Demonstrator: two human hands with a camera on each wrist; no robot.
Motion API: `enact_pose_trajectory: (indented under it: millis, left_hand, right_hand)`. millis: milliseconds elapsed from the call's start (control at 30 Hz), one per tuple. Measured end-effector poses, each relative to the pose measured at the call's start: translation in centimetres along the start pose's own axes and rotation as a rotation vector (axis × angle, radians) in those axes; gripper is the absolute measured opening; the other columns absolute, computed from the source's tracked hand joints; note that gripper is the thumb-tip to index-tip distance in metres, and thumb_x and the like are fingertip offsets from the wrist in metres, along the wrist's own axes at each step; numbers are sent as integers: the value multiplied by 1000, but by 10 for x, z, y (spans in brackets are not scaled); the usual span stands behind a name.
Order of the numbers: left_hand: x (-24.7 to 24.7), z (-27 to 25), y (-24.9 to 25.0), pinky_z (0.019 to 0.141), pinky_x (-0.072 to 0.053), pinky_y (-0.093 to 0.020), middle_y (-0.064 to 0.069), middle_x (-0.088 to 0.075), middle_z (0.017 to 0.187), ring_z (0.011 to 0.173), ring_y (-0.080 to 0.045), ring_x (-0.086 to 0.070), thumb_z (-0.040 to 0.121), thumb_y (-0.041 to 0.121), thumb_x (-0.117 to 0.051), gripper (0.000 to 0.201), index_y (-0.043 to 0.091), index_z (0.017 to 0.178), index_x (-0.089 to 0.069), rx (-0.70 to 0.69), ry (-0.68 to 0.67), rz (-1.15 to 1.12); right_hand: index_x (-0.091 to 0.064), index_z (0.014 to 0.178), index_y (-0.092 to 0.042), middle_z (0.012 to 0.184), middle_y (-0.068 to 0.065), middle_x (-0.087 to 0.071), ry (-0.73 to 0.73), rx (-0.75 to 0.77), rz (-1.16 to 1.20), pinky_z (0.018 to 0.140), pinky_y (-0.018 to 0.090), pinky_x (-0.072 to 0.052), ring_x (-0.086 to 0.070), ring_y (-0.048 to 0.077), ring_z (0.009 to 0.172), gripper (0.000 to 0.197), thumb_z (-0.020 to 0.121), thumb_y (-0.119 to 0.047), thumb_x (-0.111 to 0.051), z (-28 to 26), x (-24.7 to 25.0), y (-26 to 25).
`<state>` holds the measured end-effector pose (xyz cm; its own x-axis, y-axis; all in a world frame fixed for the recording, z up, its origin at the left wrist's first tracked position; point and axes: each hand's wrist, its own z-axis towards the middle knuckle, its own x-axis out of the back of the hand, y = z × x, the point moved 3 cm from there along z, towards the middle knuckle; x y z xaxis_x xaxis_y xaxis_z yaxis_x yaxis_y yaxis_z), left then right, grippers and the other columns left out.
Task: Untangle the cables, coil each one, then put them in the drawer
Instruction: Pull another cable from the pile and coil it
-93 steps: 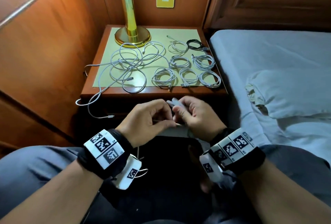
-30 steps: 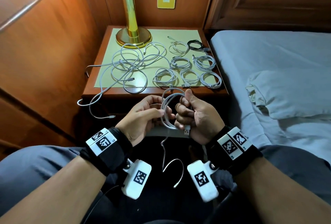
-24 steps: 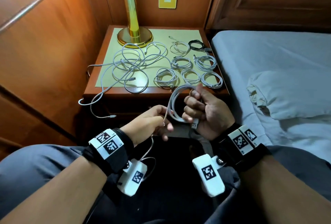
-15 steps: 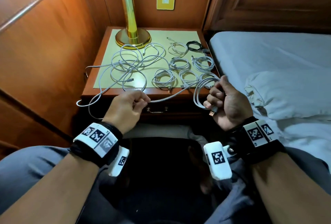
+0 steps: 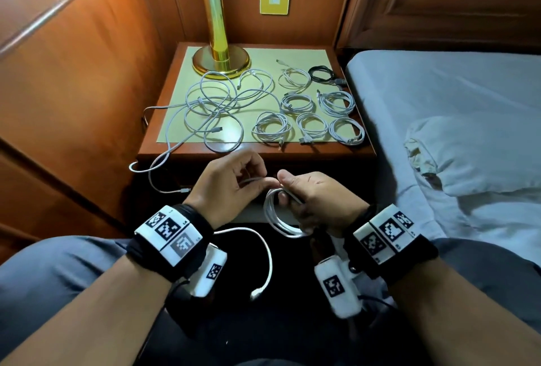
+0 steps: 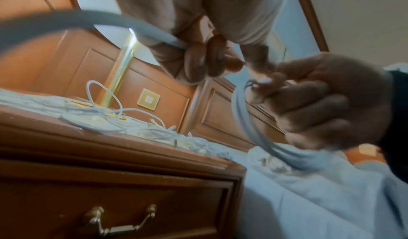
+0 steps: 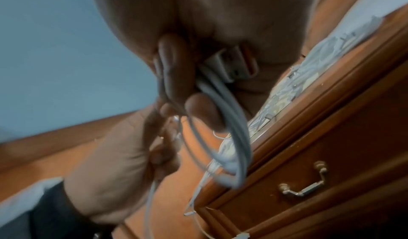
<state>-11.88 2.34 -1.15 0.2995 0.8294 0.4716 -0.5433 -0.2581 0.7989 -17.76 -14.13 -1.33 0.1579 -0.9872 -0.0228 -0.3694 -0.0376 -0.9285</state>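
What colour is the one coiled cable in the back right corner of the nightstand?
Black coiled cable; clearest in the head view.

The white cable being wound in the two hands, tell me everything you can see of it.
The thin white cable looks like smooth round plastic cord. Most of it is already gathered into several loops hanging from the right hand, whose fingers curl round the bundle, with a flat metal USB plug tucked against the palm. The left hand pinches the next stretch. The free tail arcs over the lap, ending in a small white connector.
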Motion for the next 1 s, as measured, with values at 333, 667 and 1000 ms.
enact_pose_trajectory:
  millis: [333, 667, 1000]
  left_hand:
    - [-3, -1, -4, 76, -56, -33, 9, -74, 89, 81, -11, -69, 89, 10, -72, 13, 21, 97, -74, 16, 25, 52]
    - [-32, -10, -12, 80, -55, -38, -5, -74, 77, 75, -16, -68, 95, 4, -64, 19, 22, 88, -68, 326, -103, -222]
    - [4, 6, -27, 72, -36, -11, 1, -62, 91, 81, -13, -54, 95, 5, -59, 11, 11, 103, -65, 159, 46, 335]
  right_hand:
    - [-35, 64, -19, 43, -6, -22, -123, -12, 507, 44, 27, -11, -16, 7, 30, 45, 98, -47, -42, -7, 7, -10]
    - [-34, 63, -21, 39, -8, -23, 47, 126, 802, 38, 19, -20, -20, 6, 27, 48, 102, -47, -36, 1, 16, -14]
    - [-35, 63, -22, 41, -7, -23, 300, 122, 522, 39, 22, -21, -18, 10, 32, 46, 102, -45, -44, -4, 50, -15]
